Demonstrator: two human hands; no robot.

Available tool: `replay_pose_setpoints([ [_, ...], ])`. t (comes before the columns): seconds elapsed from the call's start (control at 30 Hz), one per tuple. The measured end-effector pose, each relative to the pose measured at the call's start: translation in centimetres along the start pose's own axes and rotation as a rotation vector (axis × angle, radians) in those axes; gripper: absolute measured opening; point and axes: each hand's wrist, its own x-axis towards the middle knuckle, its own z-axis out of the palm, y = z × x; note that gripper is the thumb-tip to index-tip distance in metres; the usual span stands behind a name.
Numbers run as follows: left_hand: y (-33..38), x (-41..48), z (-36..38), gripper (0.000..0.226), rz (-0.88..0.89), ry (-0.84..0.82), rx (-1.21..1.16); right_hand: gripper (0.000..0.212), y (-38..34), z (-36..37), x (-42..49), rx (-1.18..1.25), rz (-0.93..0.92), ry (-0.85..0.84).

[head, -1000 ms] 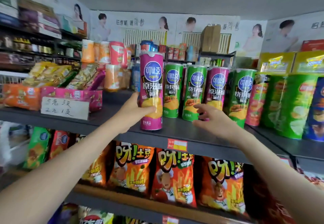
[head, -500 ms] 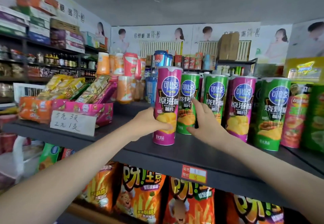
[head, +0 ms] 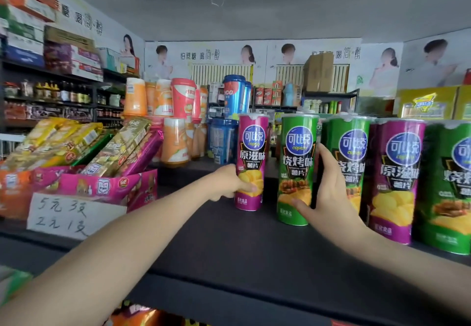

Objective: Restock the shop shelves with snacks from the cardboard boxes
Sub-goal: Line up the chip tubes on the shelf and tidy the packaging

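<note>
A purple crisp can (head: 252, 147) stands upright on the dark shelf (head: 229, 249), and my left hand (head: 229, 184) grips its lower part. Right of it stands a green crisp can (head: 297, 162). My right hand (head: 328, 193) holds that green can, thumb across its front and fingers reaching up behind its right side. Further right, a row of the same cans continues: a green can (head: 353, 152), a purple one (head: 397, 178) and another green one (head: 448, 185) at the frame edge.
At the left of the shelf sits a pink display box of snack bars (head: 102, 185) with a handwritten price card (head: 74, 214). Behind stand orange and red drink cups (head: 175, 111) and blue cups (head: 233, 101). Yellow cartons (head: 428, 104) sit at far right.
The purple can has been moved deeper onto the shelf and stands beside the green can. My right hand has closed further around the green can. The camera has come closer and higher.
</note>
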Motion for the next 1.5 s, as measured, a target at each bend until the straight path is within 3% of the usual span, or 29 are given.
replay_pose_setpoints([
  [0.2, -0.4, 3.6, 0.2, 0.043, 0.019, -0.115, 0.011, 0.113, 0.9, 1.4, -0.1, -0.009, 0.016, 0.037],
  [0.53, 0.1, 4.3, -0.5, 0.059, -0.045, -0.252, 0.002, 0.123, 1.0, 0.9, -0.2, -0.036, -0.022, -0.024],
  [0.7, 0.6, 3.1, -0.1, 0.061, -0.078, -0.223, -0.01, 0.112, 1.0, 0.6, -0.5, -0.086, -0.051, -0.078],
  [0.93, 1.6, -2.3, 2.0, 0.062, -0.098, 0.105, 0.171, 0.1, -0.1, 0.1, -0.7, -0.073, 0.036, -0.182],
  [1.03, 2.3, -6.5, 2.9, 0.033, -0.083, 0.195, 0.21, 0.093, -1.6, -1.2, -0.8, -0.012, 0.113, -0.246],
  [1.13, 2.9, -11.9, 4.3, 0.052, -0.015, 0.295, 0.294, 0.075, -4.0, -2.7, -1.5, 0.064, 0.178, -0.219],
  [1.33, 2.3, -25.7, 8.5, 0.022, 0.167, 0.584, -0.025, 0.039, -12.6, -4.9, -5.7, 0.366, 0.133, -0.178],
  [1.5, -5.0, -37.9, 11.9, 0.018, 0.051, 0.777, -0.221, 0.033, -21.8, -3.3, -15.5, 0.625, -0.01, -0.328],
])
